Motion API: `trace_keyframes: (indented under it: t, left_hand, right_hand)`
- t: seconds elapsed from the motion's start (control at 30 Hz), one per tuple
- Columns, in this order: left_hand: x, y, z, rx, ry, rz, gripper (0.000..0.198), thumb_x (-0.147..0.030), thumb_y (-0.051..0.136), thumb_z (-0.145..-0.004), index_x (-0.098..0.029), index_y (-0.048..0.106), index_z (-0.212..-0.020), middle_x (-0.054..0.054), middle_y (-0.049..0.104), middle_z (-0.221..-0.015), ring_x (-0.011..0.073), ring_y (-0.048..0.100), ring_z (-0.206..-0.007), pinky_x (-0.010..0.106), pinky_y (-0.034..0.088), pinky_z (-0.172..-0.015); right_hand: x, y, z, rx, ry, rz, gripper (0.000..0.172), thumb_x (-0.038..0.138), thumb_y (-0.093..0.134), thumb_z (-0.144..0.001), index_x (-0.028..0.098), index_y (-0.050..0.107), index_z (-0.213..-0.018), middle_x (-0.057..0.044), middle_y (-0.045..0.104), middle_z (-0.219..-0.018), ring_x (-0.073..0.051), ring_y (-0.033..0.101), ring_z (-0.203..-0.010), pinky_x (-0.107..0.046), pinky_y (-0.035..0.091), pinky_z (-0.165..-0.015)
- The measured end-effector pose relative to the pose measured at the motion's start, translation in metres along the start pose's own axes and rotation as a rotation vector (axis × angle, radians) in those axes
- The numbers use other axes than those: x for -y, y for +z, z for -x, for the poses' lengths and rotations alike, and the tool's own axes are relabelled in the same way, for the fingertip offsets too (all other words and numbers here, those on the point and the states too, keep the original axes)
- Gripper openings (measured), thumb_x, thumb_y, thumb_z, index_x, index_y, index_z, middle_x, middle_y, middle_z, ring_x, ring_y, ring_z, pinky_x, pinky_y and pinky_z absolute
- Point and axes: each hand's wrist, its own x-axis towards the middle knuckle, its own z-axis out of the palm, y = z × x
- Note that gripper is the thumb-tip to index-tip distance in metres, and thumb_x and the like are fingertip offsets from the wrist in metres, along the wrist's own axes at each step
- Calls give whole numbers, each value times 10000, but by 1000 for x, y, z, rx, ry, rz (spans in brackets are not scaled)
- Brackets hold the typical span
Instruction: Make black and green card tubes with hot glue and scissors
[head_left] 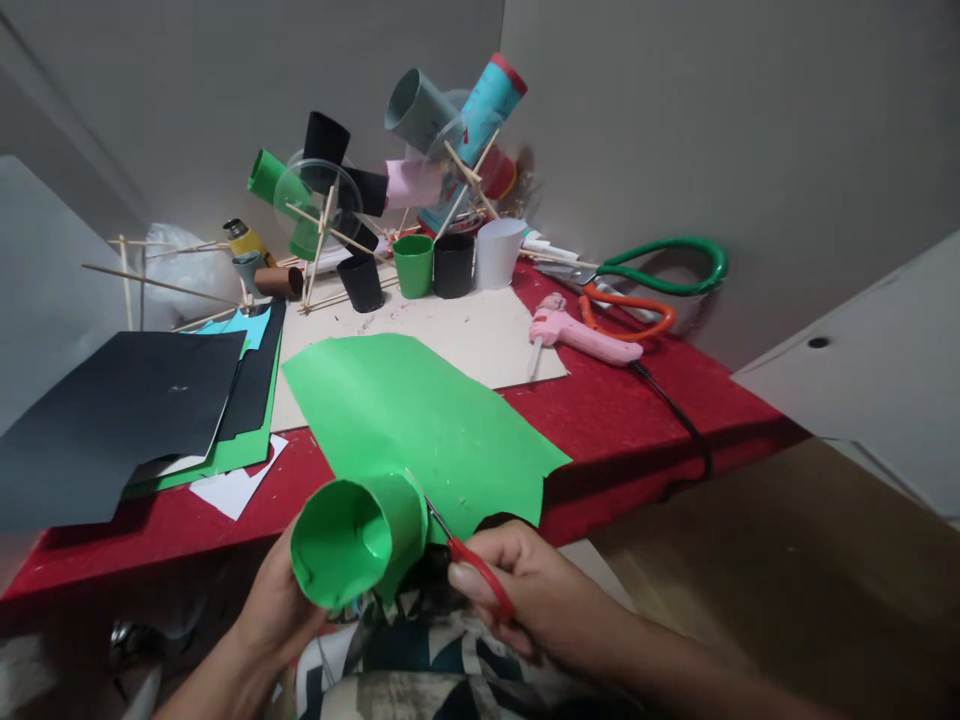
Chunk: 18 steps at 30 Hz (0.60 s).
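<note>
My left hand [281,600] is wrapped round the side of a green paper cup [409,535], which lies tilted with its open mouth toward me. Its fingers are partly hidden behind the cup. A pair of small red-handled scissors [484,575] is gripped in my right hand [536,580], with the blades at the edge of green paper around the cup's far end. Behind the cup, a large green sheet of paper [420,400] spreads over the table's front. Whether the paper at the blades belongs to the cup or the sheet, I cannot tell.
On the red-covered table [600,430] lie a pink glue gun [585,335] with its cord and large green-and-orange scissors [660,270]. Small cups [414,268] and stick-and-disc wheel models [319,205] stand at the back. Dark paper sheets [150,400] overhang the left front edge.
</note>
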Motion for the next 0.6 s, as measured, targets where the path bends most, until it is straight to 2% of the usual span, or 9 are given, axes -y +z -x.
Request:
trace_keyframes:
  t: [0.07, 0.1, 0.17, 0.23, 0.4, 0.53, 0.6]
  left_hand:
    - [10, 4, 5, 64, -5, 54, 262, -407, 800, -720, -157, 724, -713, 56, 702, -698, 227, 695, -754, 332, 583, -697]
    - [14, 6, 8, 102, 1, 82, 263, -428, 789, -736, -174, 737, -777, 61, 720, -776, 247, 704, -825, 361, 587, -737]
    - [21, 14, 13, 158, 38, 87, 250, -392, 803, -736, -207, 746, -895, 74, 735, -963, 281, 694, -968, 397, 581, -811]
    - [24, 21, 16, 179, 102, 42, 250, -312, 833, -708, -203, 741, -914, 81, 727, -1021, 270, 685, -979, 370, 572, -813]
    - [22, 34, 10, 101, 177, -47, 224, -304, 846, -698, -136, 723, -780, 53, 694, -722, 151, 624, -683, 251, 509, -661]
    - [20, 34, 6, 52, 249, -50, 240, -311, 837, -708, -146, 664, -688, -2, 620, -600, 106, 532, -568, 220, 441, -568]
    - [18, 34, 6, 42, 270, -82, 264, -324, 840, -697, -148, 644, -679, -17, 588, -580, 98, 497, -547, 219, 416, -549]
  right_hand:
    - [2, 6, -6, -62, -53, 18, 641, 780, 671, -658, 199, 466, -480, 100, 352, -313, -28, 258, -277, -172, 164, -302]
    - [2, 8, -8, -84, -71, 24, 650, 796, 661, -649, 201, 464, -478, 101, 343, -306, -28, 253, -276, -176, 166, -306]
    - [3, 12, -12, -127, -88, 29, 664, 816, 658, -624, 202, 456, -472, 99, 344, -309, -26, 259, -281, -181, 164, -313]
    - [3, 16, -14, -157, -87, 32, 669, 822, 665, -602, 204, 447, -468, 98, 347, -321, -25, 276, -284, -183, 163, -314]
    - [1, 26, -15, -139, -59, 71, 673, 837, 656, -589, 203, 449, -490, 103, 355, -351, -23, 283, -288, -174, 168, -308]
    - [-5, 24, -17, -68, -56, 102, 640, 790, 651, -665, 199, 471, -499, 95, 355, -314, -31, 290, -283, -160, 176, -299]
    - [-5, 21, -14, 1, -28, 31, 614, 757, 658, -704, 191, 495, -529, 106, 340, -313, -30, 279, -278, -147, 177, -288]
